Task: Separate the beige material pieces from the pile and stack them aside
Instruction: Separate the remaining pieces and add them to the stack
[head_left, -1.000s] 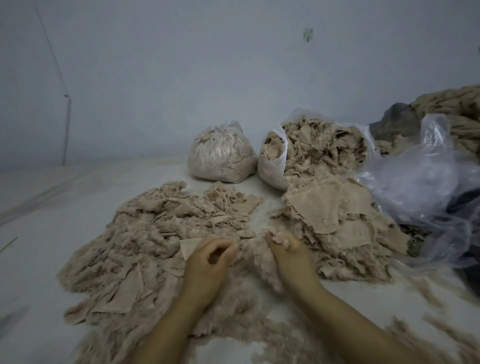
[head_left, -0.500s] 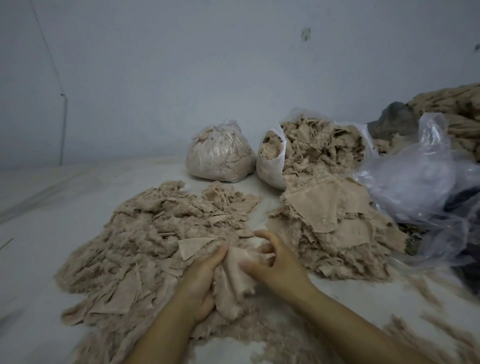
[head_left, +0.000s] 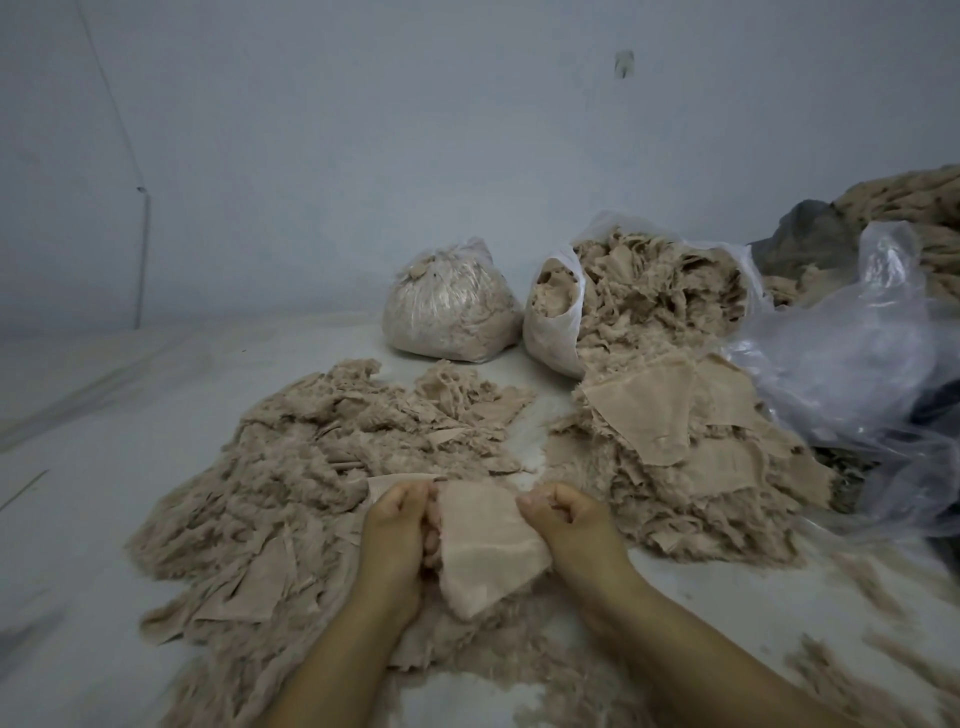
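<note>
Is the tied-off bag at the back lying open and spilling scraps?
No. The small plastic bag is bunched shut at its top and sits whole, left of the open bag that spills scraps.

Left hand (head_left: 395, 540): bare, no glove, ring or watch.
Right hand (head_left: 576, 525): bare likewise.
Forearms: bare, sleeveless to the frame's edge.

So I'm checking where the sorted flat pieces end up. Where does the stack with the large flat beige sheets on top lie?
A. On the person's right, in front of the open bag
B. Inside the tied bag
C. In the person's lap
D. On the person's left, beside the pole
A: the stack of flat sheets lies right of both hands, just in front of the open bag.
</note>
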